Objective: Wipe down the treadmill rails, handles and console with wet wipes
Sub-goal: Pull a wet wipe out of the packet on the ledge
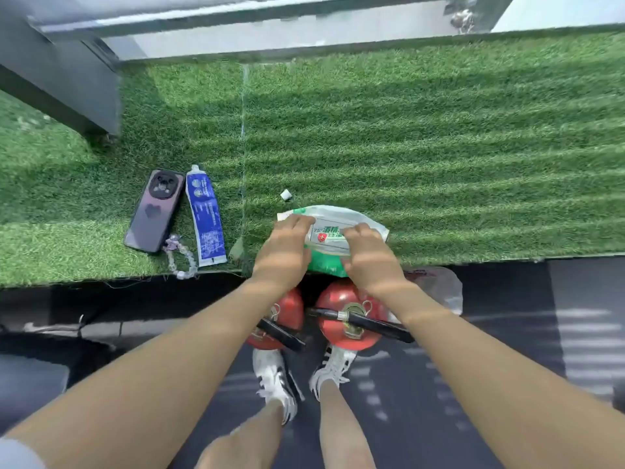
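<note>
On a ledge of artificial turf (406, 147), a green-and-white wet wipes pack (333, 231) lies flat, long axis left to right; left hand (287, 247) and right hand (367, 255) press on it, grasp unclear. Phone (154, 211) and tube (205, 216) lie leftward.

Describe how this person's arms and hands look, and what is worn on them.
Both forearms are bare down to the left hand and right hand: no gloves, watch or rings visible. A pale sleeve edge shows at the upper left arm. The fingers are partly motion-blurred.
</note>
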`<action>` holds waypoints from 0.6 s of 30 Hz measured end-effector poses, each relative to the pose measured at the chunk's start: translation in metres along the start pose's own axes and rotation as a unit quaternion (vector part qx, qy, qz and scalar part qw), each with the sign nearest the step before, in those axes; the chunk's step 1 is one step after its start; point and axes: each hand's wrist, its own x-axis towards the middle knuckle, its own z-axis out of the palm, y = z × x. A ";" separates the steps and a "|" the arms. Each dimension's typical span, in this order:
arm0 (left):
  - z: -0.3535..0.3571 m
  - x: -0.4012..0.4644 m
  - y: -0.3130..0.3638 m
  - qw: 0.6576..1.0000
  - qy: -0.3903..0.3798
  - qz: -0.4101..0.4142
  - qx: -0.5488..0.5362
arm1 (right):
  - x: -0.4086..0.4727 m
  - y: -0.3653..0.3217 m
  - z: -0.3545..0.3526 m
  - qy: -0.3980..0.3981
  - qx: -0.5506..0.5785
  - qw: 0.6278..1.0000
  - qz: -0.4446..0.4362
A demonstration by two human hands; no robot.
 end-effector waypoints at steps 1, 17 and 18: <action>0.006 0.006 -0.004 1.000 0.002 0.006 0.016 | 0.008 0.002 0.006 0.003 0.004 1.000 -0.003; 0.065 0.029 -0.049 0.997 0.044 0.055 -0.022 | 0.048 0.037 0.074 0.224 -0.154 0.955 -0.121; 0.066 0.030 -0.049 0.997 0.041 0.055 -0.030 | 0.047 0.039 0.075 0.226 -0.161 0.952 -0.132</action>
